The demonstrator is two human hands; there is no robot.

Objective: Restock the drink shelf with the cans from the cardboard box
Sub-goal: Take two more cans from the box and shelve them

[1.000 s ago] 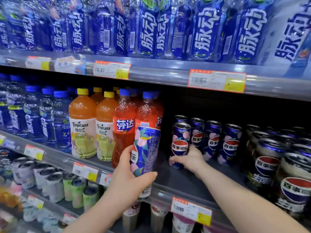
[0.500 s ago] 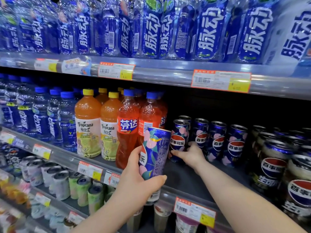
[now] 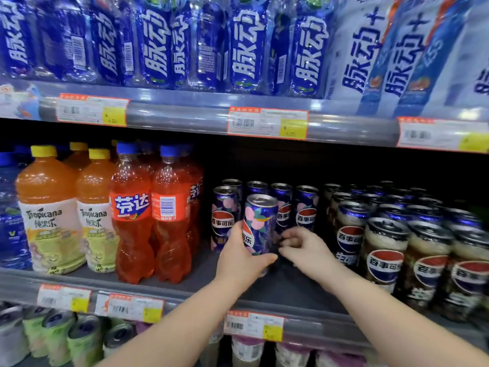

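Observation:
My left hand is wrapped around a tall blue Pepsi can with pink flowers, held upright over the middle shelf. This can stands in front of a row of matching blue cans at the back of the shelf. To its right is my right hand, fingers curled, touching the can's right side low down; it holds nothing that I can see. The cardboard box is out of view.
Orange Fanta bottles and Tropicana bottles stand left of the cans. Dark Pepsi cans crowd the right side. Blue bottles fill the upper shelf. Green cans lie on the shelf below.
My left hand carried the can rightward and deeper onto the shelf, in front of the blue can row. My right hand left the shelved can and came to the held can's right side.

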